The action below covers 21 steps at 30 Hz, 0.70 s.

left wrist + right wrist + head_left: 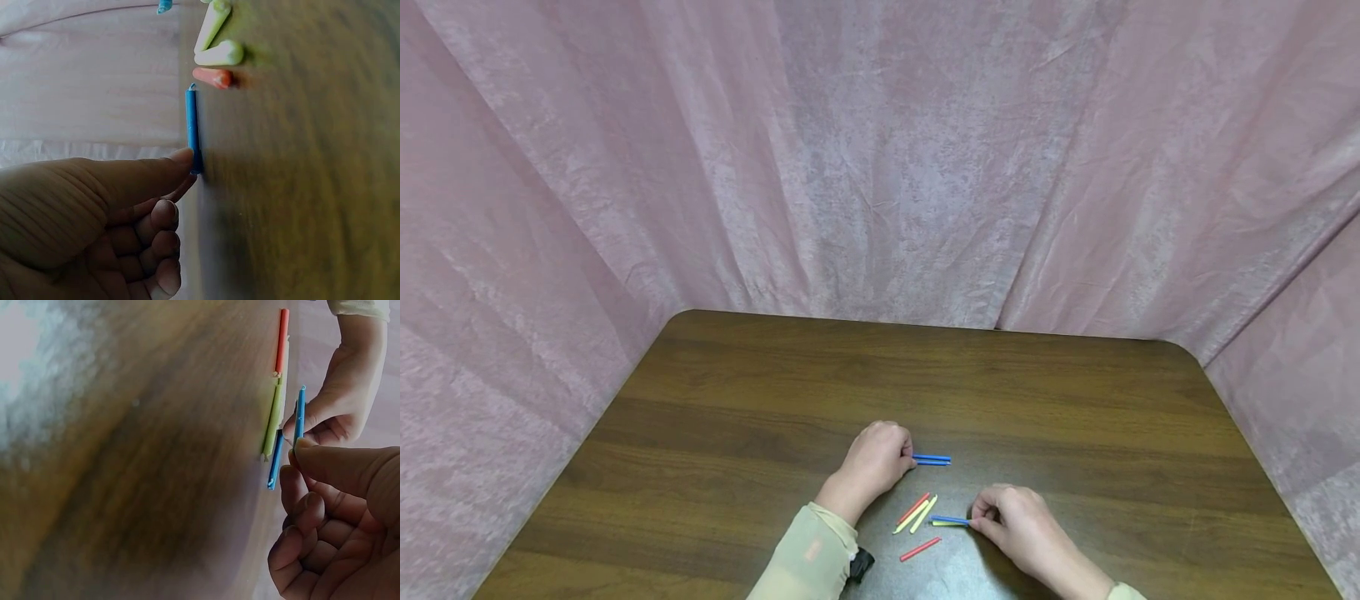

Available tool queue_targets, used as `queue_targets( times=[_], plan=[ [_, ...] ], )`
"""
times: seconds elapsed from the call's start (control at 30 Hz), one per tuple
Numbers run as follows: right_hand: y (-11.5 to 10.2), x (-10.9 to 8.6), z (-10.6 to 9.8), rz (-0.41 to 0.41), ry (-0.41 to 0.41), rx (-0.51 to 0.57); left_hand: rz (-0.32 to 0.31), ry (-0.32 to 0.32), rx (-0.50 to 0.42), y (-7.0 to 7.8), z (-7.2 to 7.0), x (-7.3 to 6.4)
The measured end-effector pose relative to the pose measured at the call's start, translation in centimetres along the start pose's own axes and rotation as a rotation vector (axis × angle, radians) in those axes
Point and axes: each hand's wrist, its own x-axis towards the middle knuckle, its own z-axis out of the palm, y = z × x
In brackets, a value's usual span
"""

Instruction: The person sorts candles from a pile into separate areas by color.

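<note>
Thin, wick-tipped candles lie about both hands. My left hand (874, 458) pinches the end of a blue candle (192, 128) between thumb and finger; two blue candles (934, 459) show side by side there in the head view, low at the table. Nearer and to the right, my right hand (1017, 523) pinches another blue candle (299, 415), held just above the table. A yellow candle (949, 524) shows right under it; whether the hand touches that one I cannot tell. Between the hands lie two yellow candles (922, 515) beside a red candle (913, 508).
Another red candle (920, 549) lies apart, nearer the front. The brown wooden table (760, 375) has rounded far corners. Pink curtains (880, 167) hang behind it and at both sides. A dark strap piece (861, 566) sits at my left wrist.
</note>
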Motion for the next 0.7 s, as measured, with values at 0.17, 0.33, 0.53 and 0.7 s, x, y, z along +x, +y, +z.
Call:
queue_targets(
  times=[0.17,0.33,0.53,0.7],
  plan=[
    [0.21,0.02,-0.01,-0.011,0.015,0.012,-0.005,-0.008,-0.007,0.05,-0.14,-0.11],
    [0.29,0.06,-0.03,-0.016,0.037,0.005,-0.020,-0.011,-0.020,0.18,-0.31,-0.32],
    [0.31,0.15,-0.23,-0.021,0.037,0.011,-0.034,-0.010,-0.035,0.31,-0.36,-0.53],
    [0.30,0.21,-0.33,-0.020,0.033,0.018,-0.035,-0.004,-0.038,0.46,-0.49,-0.72]
  ],
)
